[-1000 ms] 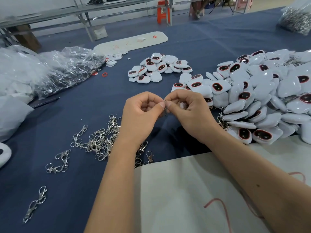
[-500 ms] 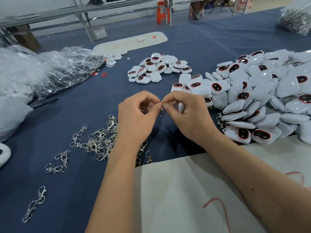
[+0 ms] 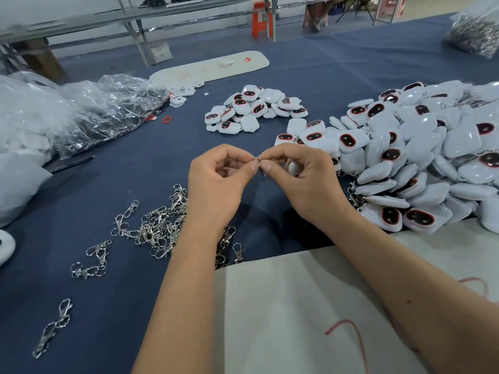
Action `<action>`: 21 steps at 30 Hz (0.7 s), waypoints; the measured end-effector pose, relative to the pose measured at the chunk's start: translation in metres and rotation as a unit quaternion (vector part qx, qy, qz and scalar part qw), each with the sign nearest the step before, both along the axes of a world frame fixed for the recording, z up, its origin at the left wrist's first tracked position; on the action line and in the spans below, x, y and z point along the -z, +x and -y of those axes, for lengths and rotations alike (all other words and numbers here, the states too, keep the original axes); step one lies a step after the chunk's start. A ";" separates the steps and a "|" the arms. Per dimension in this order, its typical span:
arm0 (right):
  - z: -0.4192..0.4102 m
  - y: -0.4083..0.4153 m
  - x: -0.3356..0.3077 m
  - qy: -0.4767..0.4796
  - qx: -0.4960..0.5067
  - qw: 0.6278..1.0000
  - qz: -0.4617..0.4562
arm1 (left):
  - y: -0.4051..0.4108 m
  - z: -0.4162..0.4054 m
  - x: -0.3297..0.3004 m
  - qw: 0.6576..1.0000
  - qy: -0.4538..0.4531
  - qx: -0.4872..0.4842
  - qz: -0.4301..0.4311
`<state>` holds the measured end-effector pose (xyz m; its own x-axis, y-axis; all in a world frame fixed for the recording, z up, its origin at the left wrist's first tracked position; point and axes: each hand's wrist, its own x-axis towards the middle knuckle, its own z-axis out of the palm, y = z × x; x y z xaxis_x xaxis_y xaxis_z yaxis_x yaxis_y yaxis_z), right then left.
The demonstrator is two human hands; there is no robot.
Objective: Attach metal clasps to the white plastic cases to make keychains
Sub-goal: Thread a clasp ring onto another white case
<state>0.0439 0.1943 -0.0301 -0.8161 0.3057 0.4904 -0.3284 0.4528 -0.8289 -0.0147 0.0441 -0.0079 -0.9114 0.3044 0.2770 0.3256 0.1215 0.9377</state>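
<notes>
Pinching small metal ring btwn thumb & forefinger of left hand & right hand, white case tucked in right; could slip, drop into clasp pile

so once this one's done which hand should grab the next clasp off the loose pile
Left, most likely. The left hand sits just above the loose clasps on the cloth, while the right hand is nearer the big heap of cases.
</notes>
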 end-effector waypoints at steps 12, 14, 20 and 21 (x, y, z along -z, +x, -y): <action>0.003 0.003 -0.003 0.047 0.036 0.998 0.013 | -0.001 0.002 0.001 0.999 -0.032 -0.018 -0.027; 0.001 0.002 -0.002 0.033 0.029 0.999 0.009 | -0.001 0.003 0.001 0.999 -0.032 -0.001 -0.010; -0.001 0.000 0.001 0.007 -0.007 1.000 0.011 | 0.000 0.004 0.000 0.999 -0.028 0.034 0.008; -0.001 0.000 0.001 0.008 -0.011 1.000 0.011 | 0.000 0.004 0.000 0.999 -0.024 0.041 0.012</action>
<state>0.0438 0.1951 -0.0311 -0.8329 0.2800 0.4773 -0.3203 0.4592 -0.8286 -0.0150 0.0400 -0.0076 -0.8887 0.3911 0.2395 0.3147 0.1402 0.9388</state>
